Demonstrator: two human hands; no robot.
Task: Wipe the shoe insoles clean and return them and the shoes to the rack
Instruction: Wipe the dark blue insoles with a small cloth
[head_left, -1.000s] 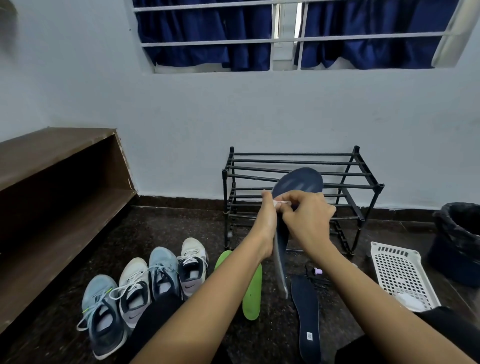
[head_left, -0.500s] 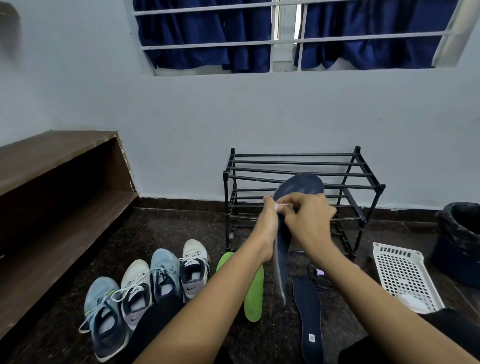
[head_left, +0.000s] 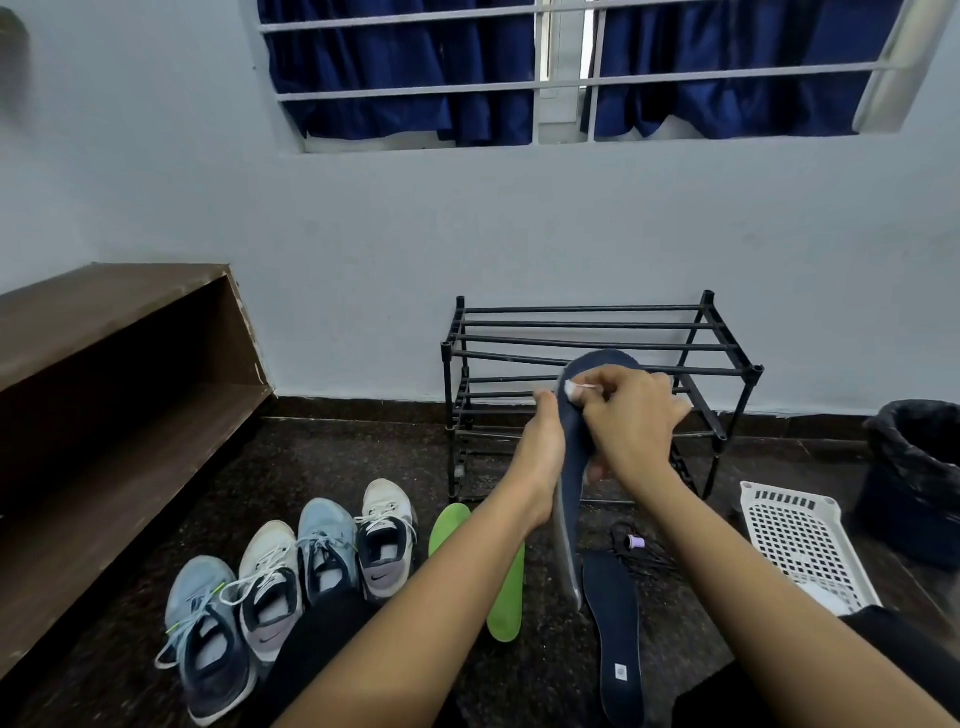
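Floor (head_left: 363, 457): insole (head_left: 574, 467) between left hand (head_left: 540, 452), right hand (head_left: 634, 415).

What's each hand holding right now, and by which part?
Left hand grips the dark blue insole by its side edge; right hand pinches a small white swab against it.

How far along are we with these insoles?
Done: a navy insole, a green insole and a second navy insole are out of the four shoes; whether any is clean I cannot tell. In hand: the left hand holds the first upright while the right hand pinches a white swab against its upper end. Left: the other two lie on the floor beside the shoes, nothing yet on the rack.
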